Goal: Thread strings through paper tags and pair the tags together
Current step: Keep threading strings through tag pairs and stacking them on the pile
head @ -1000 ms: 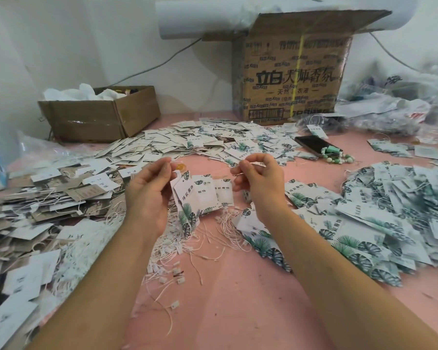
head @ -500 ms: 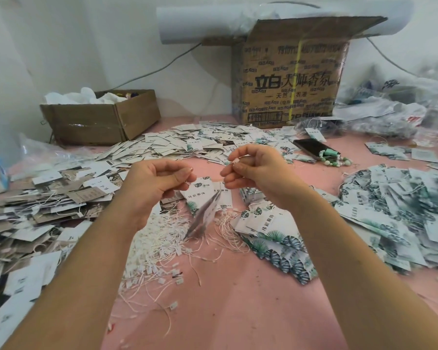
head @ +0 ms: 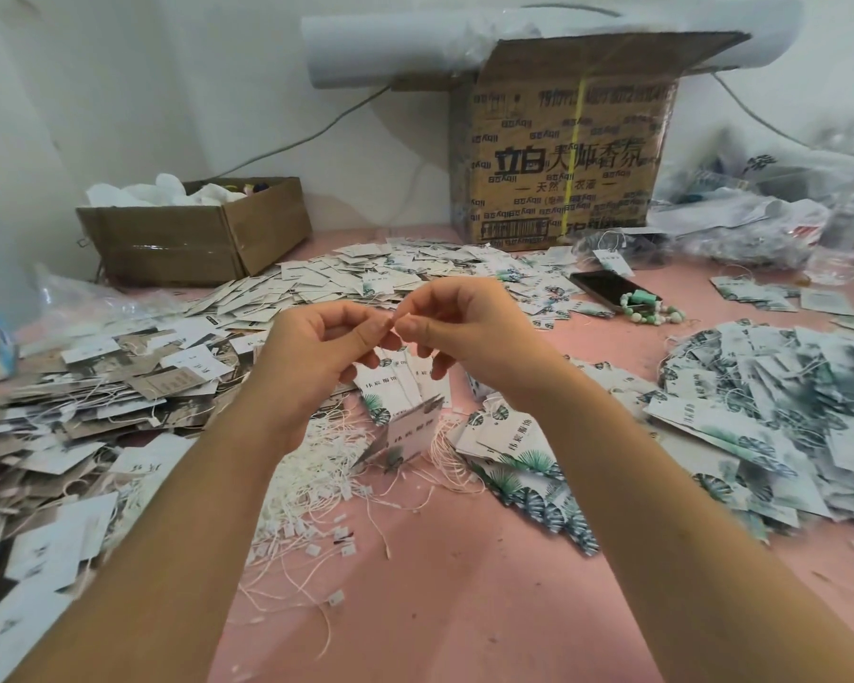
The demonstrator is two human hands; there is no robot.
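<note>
I hold both hands raised side by side, in front of the printed carton (head: 563, 155) and nearer to me than it. My left hand (head: 324, 352) has its fingers curled in, with thumb and forefinger pinching the string (head: 394, 318). My right hand (head: 469, 332) meets it fingertip to fingertip, thumb and forefinger pinching the same string, the other fingers loosely curled beneath. Both forearms are bare. They run up from the lower corners and converge toward the carton, wrists bent slightly inward.
</note>
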